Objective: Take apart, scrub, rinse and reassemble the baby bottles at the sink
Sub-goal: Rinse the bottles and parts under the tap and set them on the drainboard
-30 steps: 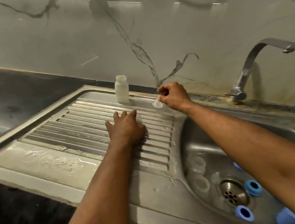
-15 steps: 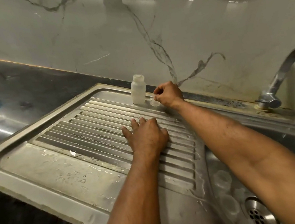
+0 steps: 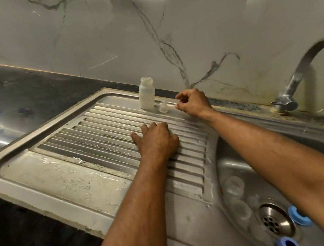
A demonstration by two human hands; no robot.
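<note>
Teat (image 3: 163,108) released — bottle (image 3: 146,93) empty

Looks like a home kitchen: ribbed stainless-steel sink drainboard (image 3: 69,154) under the hands, curved metal tap (image 3: 294,78) to their right, white marble-veined wall tiles (image 3: 146,32) beyond them.

A pale marble-look wall (image 3: 186,28) with dark grey veins runs behind everything and carries bright streaks of reflected light. Below it lies a dark, glossy worktop (image 3: 31,98), wet and shining at its far left. A steel drainboard (image 3: 61,176), ribbed and beaded with water, is set into it. A curved metal tap (image 3: 294,78) rises at the right.
</note>
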